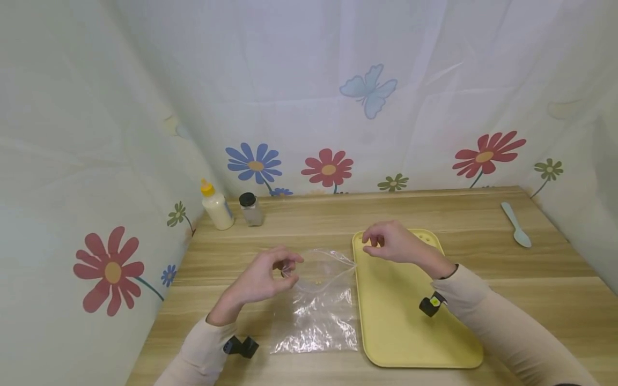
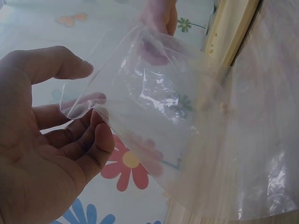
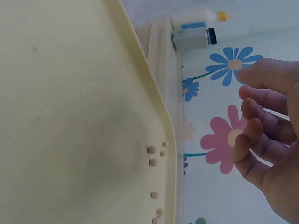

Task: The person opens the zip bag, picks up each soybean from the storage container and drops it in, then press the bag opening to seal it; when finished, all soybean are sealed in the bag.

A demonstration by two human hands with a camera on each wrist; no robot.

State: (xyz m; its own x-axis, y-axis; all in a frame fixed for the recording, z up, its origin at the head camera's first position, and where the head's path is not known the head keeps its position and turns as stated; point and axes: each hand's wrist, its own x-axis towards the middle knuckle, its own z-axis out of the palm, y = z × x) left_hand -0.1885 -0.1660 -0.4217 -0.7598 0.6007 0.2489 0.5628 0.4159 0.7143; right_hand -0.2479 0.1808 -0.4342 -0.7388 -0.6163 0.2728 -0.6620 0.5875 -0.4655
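A clear zip bag (image 1: 316, 321) lies over the wood table with its mouth spread wide. My left hand (image 1: 265, 276) holds the left side of that mouth; in the left wrist view the bag's rim (image 2: 88, 109) runs among the curled fingers, the thumb standing apart. A few small yellowish beads (image 1: 318, 282) show through the plastic. Above the far left corner of a yellow tray (image 1: 410, 327), my right hand (image 1: 393, 241) hovers with loosely bent fingers and nothing between them. Several small round beads (image 3: 152, 162) sit along the tray's far edge in the right wrist view.
At the back left stand a glue bottle (image 1: 219, 212) with a yellow cap and a small clear jar (image 1: 251, 213) with a black lid. A pale blue spoon (image 1: 516, 225) lies at the back right. Flowered sheets (image 1: 299, 107) hang around the table.
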